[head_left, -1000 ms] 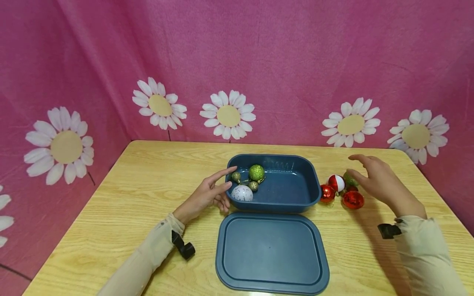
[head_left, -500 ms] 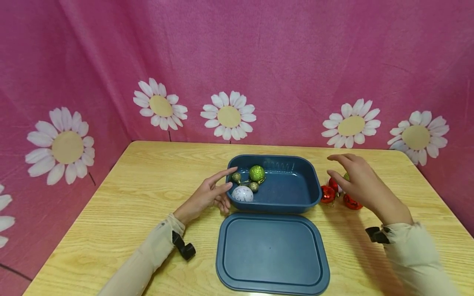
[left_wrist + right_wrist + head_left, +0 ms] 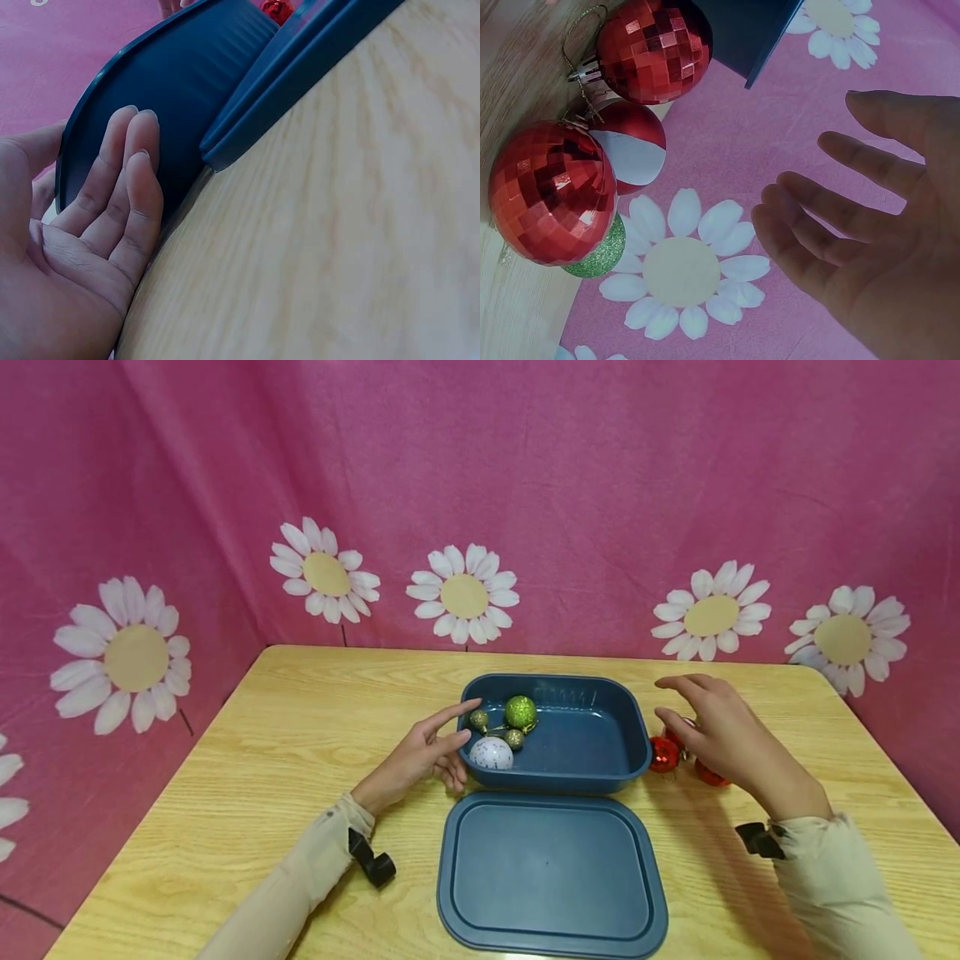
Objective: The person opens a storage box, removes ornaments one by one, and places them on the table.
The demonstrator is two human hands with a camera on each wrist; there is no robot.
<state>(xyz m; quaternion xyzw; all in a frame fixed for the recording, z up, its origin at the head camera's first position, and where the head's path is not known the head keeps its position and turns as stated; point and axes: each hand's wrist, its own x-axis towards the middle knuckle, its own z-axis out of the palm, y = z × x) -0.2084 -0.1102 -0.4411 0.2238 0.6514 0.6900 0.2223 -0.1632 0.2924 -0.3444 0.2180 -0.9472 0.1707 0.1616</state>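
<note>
Fingers [image 3: 817, 196] of right hand [image 3: 720, 731]: parted from thumb, slightly bent, nothing held. Hand above table [image 3: 300, 710], apart from four balls visible in right wrist view: two red balls [image 3: 656, 52], one red-and-white ball [image 3: 634, 154], one green ball [image 3: 600, 251]. Cluster right of box. Left hand [image 3: 416, 756]: thumb and forefinger spread at left rim of box [image 3: 577, 781], other fingers loosely bent against outer wall; firmness of hold cannot be told. One box, contents four: one lime ball [image 3: 521, 712], two small gold balls [image 3: 513, 739], one speckled white ball [image 3: 491, 753]. One lid [image 3: 551, 872], flat, just beside box, nearer person.
</note>
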